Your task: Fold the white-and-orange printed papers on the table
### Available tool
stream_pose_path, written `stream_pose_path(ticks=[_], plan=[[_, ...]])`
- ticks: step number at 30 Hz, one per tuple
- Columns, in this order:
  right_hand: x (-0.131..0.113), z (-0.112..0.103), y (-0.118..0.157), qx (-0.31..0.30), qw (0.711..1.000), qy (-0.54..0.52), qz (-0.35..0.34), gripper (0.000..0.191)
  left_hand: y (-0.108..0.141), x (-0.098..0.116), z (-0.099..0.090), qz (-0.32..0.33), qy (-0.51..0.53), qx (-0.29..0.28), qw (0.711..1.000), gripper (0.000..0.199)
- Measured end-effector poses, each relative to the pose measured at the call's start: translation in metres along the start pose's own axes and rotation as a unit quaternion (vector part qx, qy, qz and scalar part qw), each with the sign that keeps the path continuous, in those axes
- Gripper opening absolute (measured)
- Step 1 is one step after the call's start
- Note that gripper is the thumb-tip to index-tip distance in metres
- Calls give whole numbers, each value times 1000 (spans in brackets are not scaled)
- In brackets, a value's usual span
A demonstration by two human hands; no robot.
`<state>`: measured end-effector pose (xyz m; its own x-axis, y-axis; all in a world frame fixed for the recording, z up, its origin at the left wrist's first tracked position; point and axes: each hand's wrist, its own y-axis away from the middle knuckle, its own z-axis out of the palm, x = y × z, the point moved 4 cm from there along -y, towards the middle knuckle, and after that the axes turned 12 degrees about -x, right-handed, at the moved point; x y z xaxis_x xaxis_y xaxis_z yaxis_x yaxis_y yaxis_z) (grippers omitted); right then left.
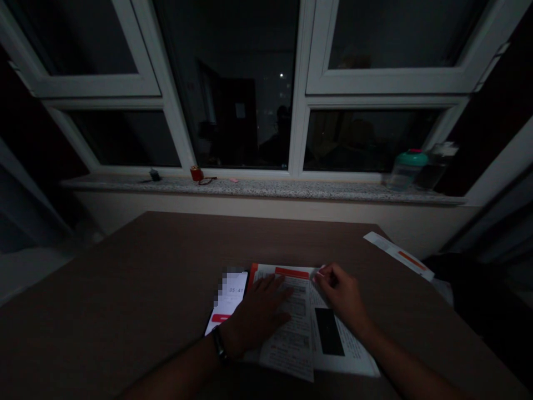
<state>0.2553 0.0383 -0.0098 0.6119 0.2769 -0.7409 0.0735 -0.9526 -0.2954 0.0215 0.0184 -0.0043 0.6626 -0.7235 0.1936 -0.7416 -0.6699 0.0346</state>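
Observation:
My left hand [260, 314], a dark band on its wrist, lies flat with fingers spread on a loose-looking printed page [291, 353] with an orange header. Beneath that page, and to its right, shows another printed sheet [353, 358] with a black rectangle on it. At the top edge of the papers my right hand [342, 291] is closed in a pinch. Something small and pale shows at its fingertips, but I cannot make out whether it is paper. A lit phone [235, 286] reading 05:41 lies left of the papers, partly behind my left hand.
The brown table [125, 300] reaches toward a stone windowsill [266, 188]. Another paper [387, 248] with an orange strip overhangs the table's right edge. On the sill stand a teal-lidded bottle [408, 169], a clear container [435, 166] and a small red object [195, 173]. The room is dim.

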Motion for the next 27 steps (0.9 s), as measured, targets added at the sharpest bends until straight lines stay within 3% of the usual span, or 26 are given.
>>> stream_pose_path(ticks=[12, 21, 27], plan=[[-4, 2, 1, -33, 999, -6, -8, 16, 0, 7, -5, -18, 11, -34, 999, 56], [-5, 8, 0, -89, 996, -10, -28, 16, -1, 7, -5, -14, 8, -26, 1000, 61], [-6, 5, 1, -67, 997, -7, -22, 14, 0, 7, -5, -8, 2, -22, 1000, 57]])
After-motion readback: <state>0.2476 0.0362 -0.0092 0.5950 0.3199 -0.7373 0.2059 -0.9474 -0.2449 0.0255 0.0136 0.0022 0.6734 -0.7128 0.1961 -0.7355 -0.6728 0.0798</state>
